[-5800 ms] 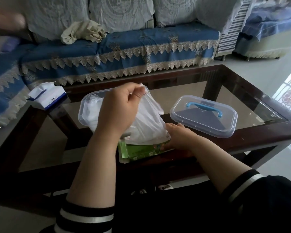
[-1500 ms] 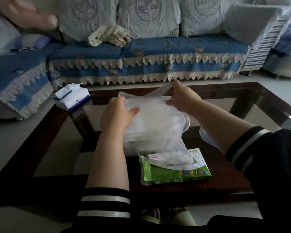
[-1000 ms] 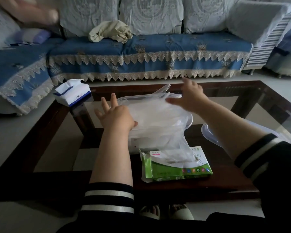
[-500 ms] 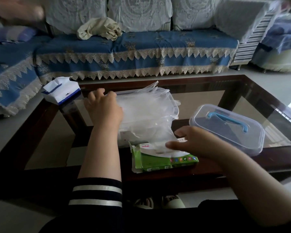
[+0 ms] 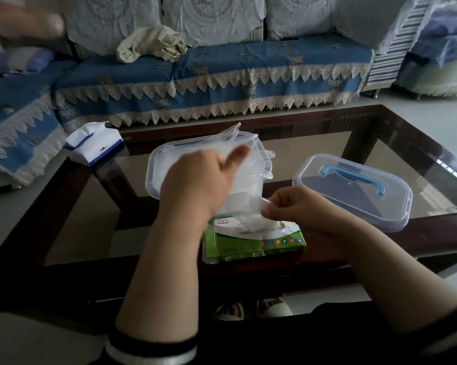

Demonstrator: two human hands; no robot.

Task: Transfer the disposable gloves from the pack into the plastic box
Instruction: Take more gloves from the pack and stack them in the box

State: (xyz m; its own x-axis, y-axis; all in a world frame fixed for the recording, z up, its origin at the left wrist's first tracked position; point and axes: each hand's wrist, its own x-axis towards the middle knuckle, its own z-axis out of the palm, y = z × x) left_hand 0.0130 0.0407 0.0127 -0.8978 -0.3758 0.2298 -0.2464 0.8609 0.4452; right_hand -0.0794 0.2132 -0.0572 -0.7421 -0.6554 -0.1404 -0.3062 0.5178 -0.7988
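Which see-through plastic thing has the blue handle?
The lid, lying flat on the table right of the plastic box. The box has no handle; it is open with gloves inside.

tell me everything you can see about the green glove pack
The green glove pack is a flat, soft-looking packet with a white top panel, a small logo and a row of little icons along its front edge. It lies flat on the table's dark wooden edge, just in front of the plastic box. Clear gloves rise from its top opening, pinched by the right hand.
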